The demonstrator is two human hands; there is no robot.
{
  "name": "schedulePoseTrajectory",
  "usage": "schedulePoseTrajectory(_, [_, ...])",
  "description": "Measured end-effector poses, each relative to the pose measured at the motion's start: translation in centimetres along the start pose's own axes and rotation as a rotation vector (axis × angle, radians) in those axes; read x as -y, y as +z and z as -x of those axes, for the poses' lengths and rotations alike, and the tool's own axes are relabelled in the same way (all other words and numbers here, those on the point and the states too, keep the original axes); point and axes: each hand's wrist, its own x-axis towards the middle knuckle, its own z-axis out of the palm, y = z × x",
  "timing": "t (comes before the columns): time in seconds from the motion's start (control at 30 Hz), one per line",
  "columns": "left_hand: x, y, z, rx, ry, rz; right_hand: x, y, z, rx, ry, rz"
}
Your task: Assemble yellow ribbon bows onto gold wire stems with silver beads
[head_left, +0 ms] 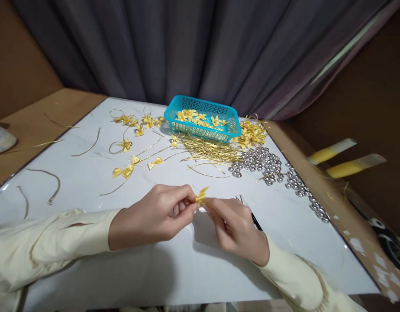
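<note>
A small yellow ribbon bow is pinched between my two hands above the front middle of the white board. My left hand grips its left side with thumb and forefinger. From the right, the fingertips of my right hand close on its other side. My fingers cover part of the bow, and a thin strand shows just above it. Partly behind my right hand lies a dark pointed tool, its kind hard to make out.
A turquoise basket of yellow bows stands at the back. Gold cords lie before it, silver bells or beads to the right. Finished-looking bow pieces lie left. Two yellow-filled tubes are at the right edge.
</note>
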Motion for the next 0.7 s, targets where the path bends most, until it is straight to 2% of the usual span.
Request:
schedulePoseTrajectory(0.1, [0.0,0.0,-0.1,0.009,-0.045,0.045,0.2,0.0,-0.1,-0.024,0.036,0.001])
schedulePoseTrajectory(0.23, [0.2,-0.1,-0.5,0.073,-0.200,0.284,0.2,-0.1,-0.1,-0.042,0.135,-0.035])
schedulePoseTrajectory(0.33, [0.4,-0.1,-0.7,0.068,-0.216,0.296,0.2,-0.3,-0.2,-0.047,0.157,-0.041])
schedulePoseTrajectory(0.43, [0.3,0.2,-0.4,0.005,-0.142,0.148,0.2,-0.2,-0.4,-0.027,0.161,-0.038])
schedulePoseTrajectory(0.57, [0.4,0.7,0.1,-0.096,0.079,-0.092,0.4,0.1,-0.4,-0.025,0.153,-0.036])
schedulePoseTrajectory(0.7, [0.7,1.1,0.6,-0.128,0.208,-0.247,0.5,0.3,-0.3,-0.030,0.137,-0.042])
